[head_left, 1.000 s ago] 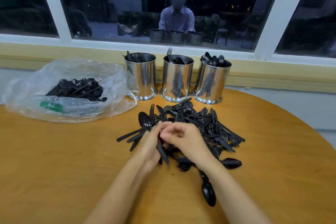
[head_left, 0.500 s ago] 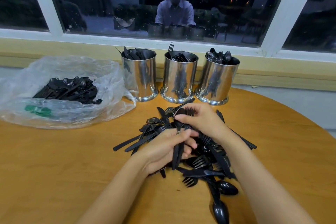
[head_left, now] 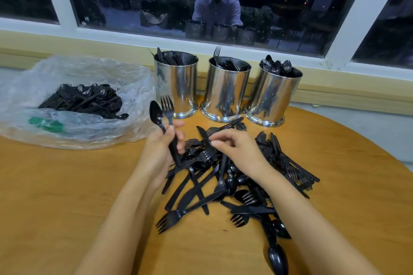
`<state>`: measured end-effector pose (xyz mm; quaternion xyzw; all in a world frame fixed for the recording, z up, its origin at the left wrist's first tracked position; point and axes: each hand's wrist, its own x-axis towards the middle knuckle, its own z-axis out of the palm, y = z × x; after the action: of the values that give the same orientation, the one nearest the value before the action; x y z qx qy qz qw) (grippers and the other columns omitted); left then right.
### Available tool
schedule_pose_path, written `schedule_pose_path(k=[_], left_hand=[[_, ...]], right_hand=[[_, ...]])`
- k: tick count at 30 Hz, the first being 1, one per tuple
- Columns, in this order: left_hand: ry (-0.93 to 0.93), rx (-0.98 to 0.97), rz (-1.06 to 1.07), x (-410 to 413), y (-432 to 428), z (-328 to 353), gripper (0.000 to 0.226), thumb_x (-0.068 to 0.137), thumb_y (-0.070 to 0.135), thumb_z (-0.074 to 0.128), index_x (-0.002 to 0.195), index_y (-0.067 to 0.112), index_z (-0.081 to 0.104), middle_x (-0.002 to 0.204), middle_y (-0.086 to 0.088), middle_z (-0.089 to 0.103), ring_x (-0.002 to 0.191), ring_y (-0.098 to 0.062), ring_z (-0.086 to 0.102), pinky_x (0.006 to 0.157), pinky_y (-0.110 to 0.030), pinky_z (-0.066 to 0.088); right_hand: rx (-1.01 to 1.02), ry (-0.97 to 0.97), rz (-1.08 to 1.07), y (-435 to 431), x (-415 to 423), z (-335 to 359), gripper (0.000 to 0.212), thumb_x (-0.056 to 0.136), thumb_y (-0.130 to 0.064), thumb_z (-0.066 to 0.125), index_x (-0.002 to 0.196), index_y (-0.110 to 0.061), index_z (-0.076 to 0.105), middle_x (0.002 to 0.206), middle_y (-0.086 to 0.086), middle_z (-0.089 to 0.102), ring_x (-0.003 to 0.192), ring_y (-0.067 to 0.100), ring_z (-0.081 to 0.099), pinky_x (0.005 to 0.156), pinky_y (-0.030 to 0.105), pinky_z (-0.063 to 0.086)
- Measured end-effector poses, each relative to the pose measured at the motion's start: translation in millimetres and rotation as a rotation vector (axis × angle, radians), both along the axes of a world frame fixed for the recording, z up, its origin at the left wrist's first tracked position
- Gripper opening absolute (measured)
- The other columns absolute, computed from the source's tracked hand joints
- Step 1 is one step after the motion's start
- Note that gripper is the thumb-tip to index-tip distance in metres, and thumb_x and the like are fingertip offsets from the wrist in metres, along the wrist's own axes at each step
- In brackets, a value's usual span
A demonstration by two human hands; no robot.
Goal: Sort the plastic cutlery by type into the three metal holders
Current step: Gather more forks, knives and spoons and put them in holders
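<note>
Round wooden table [head_left: 67,196] under a dark window. Landmark is the middle holder [head_left: 228,91], which has forks in it. The left holder [head_left: 178,87] has knives and the right holder [head_left: 274,96] has spoons.

Change vs 0.5 s ago: the left hand [head_left: 161,152] has lifted off the pile [head_left: 223,181] and now sits front-left of the middle holder, fingers wrapped round the handles of a spoon [head_left: 156,116] and a fork [head_left: 167,107]. The right hand [head_left: 237,149] has dropped back onto the pile, directly in front of the middle holder. Its fingers curl on the top pieces; I cannot tell if one is caught.

Reading: mixed pair in hand, so probably two separate drops.

Orientation: both long axes near upright, heads up, handles down in the fist. The spoon leans slightly away from the middle holder.
</note>
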<state>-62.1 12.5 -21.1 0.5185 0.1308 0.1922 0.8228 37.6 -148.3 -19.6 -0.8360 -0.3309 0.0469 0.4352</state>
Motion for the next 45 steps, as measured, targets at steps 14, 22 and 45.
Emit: schedule_pose_path(k=[14,22,45], left_hand=[[0.030,-0.042,0.082,-2,11,-5,0.027,0.107,0.012,0.032,0.107,0.009,0.059,0.068,0.000,0.052,0.057,-0.011,0.045,0.058,-0.024,0.038],[0.067,-0.097,-0.089,-2,-1,-3,0.026,0.106,0.012,0.035,0.108,0.005,0.059,0.073,-0.005,0.063,0.061,-0.013,0.055,0.058,-0.023,0.048],[0.070,0.046,-0.510,-7,-27,-2,0.032,0.105,0.023,0.039,0.126,0.006,0.058,0.073,-0.002,0.052,0.058,-0.009,0.038,0.057,-0.023,0.039]], right_hand=[[-0.305,-0.208,0.044,17,-2,-10,0.033,0.089,-0.021,0.068,0.122,-0.025,0.066,0.115,-0.006,0.064,0.100,0.011,0.056,0.090,0.029,0.047],[0.093,-0.124,-0.001,-14,16,58,0.011,0.088,-0.011,0.068,0.089,-0.023,0.068,0.089,-0.007,0.070,0.082,0.009,0.063,0.076,0.019,0.052],[0.100,-0.087,0.060,17,12,38,0.007,0.087,-0.015,0.071,0.093,-0.011,0.071,0.080,0.006,0.070,0.065,0.009,0.055,0.066,0.024,0.049]])
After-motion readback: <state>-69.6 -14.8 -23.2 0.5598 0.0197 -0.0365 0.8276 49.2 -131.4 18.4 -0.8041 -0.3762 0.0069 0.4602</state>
